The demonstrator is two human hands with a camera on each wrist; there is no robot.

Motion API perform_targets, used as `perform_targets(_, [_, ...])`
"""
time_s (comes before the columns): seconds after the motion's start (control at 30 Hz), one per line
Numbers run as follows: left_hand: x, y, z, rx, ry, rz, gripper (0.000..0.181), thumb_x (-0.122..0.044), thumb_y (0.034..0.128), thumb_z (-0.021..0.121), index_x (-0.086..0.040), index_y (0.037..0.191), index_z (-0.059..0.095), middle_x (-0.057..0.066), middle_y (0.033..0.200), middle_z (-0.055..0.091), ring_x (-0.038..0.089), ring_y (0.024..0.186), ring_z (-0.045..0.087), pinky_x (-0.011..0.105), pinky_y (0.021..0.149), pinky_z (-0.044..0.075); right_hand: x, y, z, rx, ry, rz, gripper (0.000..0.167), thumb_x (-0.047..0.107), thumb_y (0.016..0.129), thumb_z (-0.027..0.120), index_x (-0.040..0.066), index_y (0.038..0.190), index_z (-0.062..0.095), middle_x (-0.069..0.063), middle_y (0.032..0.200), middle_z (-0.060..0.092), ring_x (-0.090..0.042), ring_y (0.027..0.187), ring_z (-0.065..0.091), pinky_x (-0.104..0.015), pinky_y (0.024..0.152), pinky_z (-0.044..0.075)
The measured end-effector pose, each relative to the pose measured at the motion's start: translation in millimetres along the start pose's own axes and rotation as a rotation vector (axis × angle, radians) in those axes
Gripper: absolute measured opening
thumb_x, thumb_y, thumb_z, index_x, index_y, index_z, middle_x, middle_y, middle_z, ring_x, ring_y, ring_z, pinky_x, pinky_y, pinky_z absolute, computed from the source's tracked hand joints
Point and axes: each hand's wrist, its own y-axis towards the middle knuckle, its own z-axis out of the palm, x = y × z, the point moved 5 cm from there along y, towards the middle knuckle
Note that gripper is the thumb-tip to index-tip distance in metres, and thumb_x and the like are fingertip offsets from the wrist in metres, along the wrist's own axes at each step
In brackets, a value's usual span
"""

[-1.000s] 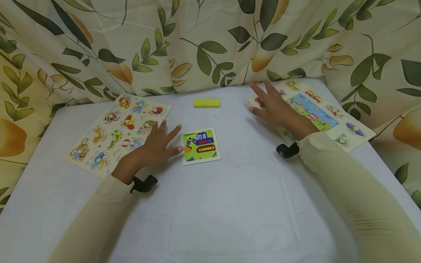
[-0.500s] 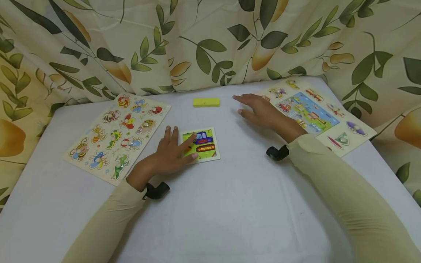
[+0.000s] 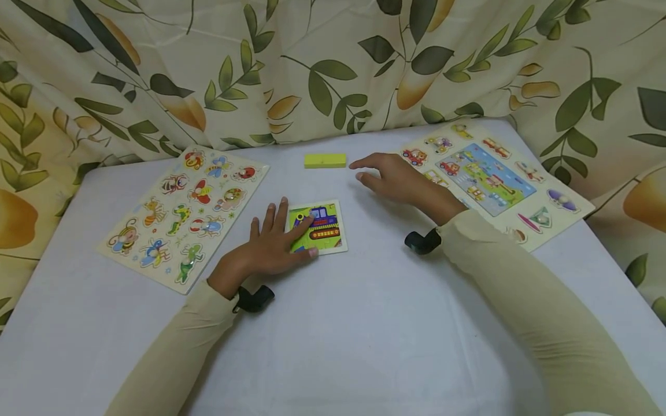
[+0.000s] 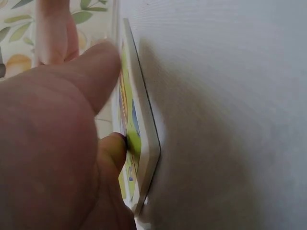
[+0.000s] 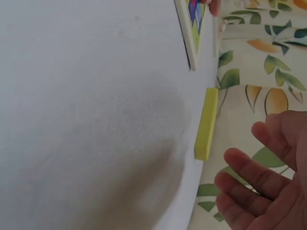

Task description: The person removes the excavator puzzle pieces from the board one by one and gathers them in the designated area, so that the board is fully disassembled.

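Note:
A small square puzzle with an excavator picture lies flat on the white table. My left hand, fingers spread, reaches over its left part; thumb and index finger are on or just above the picture. In the left wrist view the puzzle's pale edge stays down against the cloth. A yellow rectangular block lies behind the puzzle. My right hand is just right of this block, apart from it, with fingers loosely extended and nothing held. The right wrist view shows a gap between the fingertips and the block.
At the left lies a board with insect pieces. A second board with vehicle pieces and a blue town picture lies at the right, behind the right forearm. A leaf-patterned curtain hangs along the table's far edge.
My left hand has moved right, from the insect board onto the excavator puzzle. My right hand has moved left, off the vehicle board towards the yellow block.

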Motion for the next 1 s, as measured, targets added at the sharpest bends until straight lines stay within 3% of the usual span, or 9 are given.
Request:
perform_targets(0.3, [1.4,3.0,1.2,0.002,0.021,0.008,0.093,-0.071,0.0818,0.057,-0.037,0.155,0.011,0.014,0.158,-0.024,0.042,0.138,-0.029,0.069,0.104,-0.01,17.6,7.1,9.8,0.049,0.033,-0.026,0.034,0.022,0.101,0.054,0.009,0.132,0.062,-0.008,0.136,0.056,-0.023,0.133,0.042,-0.043,0.11,0.03])
perform_targets(0.43, [3.3,4.0,1.9,-0.012,0.016,0.007,0.09,-0.072,0.0833,0.055,-0.037,0.155,0.012,0.014,0.158,-0.024,0.042,0.137,-0.03,0.069,0.102,-0.012,27.7,11.3,17.0,0.064,0.061,-0.082,0.031,0.017,0.099,0.057,0.004,0.126,0.065,-0.009,0.122,0.065,-0.021,0.11,0.056,-0.039,0.095,0.044])
perform_targets(0.53, [5.8,4.7,2.1,-0.022,0.013,0.011,0.089,-0.072,0.0844,0.053,-0.037,0.155,0.013,0.013,0.157,-0.025,0.042,0.137,-0.03,0.069,0.102,-0.014,36.5,14.6,22.7,0.083,0.082,-0.116,0.029,0.014,0.097,0.06,0.002,0.122,0.067,-0.008,0.114,0.068,-0.02,0.096,0.058,-0.036,0.085,0.047])
perform_targets(1.0, [4.7,3.3,1.9,-0.043,-0.016,0.015,0.088,-0.068,0.0846,0.057,-0.036,0.155,0.016,0.011,0.159,-0.023,0.04,0.139,-0.029,0.07,0.102,-0.012,55.8,35.5,56.8,0.223,0.128,-0.125,0.03,0.01,0.097,0.06,0.007,0.126,0.065,-0.004,0.11,0.068,-0.016,0.096,0.06,-0.029,0.087,0.048])
